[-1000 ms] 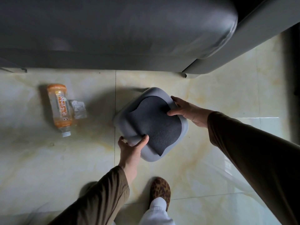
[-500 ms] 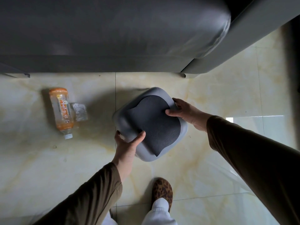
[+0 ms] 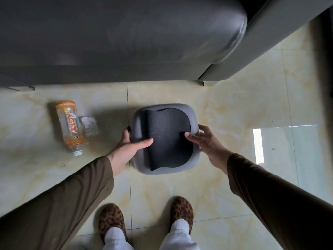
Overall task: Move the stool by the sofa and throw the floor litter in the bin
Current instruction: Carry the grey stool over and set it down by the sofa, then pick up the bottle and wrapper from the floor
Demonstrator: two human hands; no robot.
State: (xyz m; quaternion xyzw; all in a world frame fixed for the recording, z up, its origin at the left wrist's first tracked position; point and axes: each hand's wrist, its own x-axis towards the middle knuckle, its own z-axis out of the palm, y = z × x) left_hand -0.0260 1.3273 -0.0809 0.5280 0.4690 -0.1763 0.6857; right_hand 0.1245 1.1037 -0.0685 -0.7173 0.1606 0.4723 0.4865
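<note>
A grey stool (image 3: 165,121) with a black seat pad stands on the tiled floor in front of the grey sofa (image 3: 126,37). My left hand (image 3: 129,147) grips its left edge, thumb on the pad. My right hand (image 3: 203,141) holds the right edge, thumb on the pad too. Left of the stool lies an orange drink bottle (image 3: 69,127) on its side, white cap toward me. A crumpled clear wrapper (image 3: 89,125) rests against the bottle's right side. No bin is in view.
The sofa's armrest (image 3: 261,44) runs diagonally at the upper right. My two feet in leopard-print slippers (image 3: 111,222) stand just behind the stool. Bare glossy tile (image 3: 252,109) lies to the right of the stool.
The stool has turned from a diagonal to square with the sofa. My hands shifted along its rim to the left and right sides. Both feet now show.
</note>
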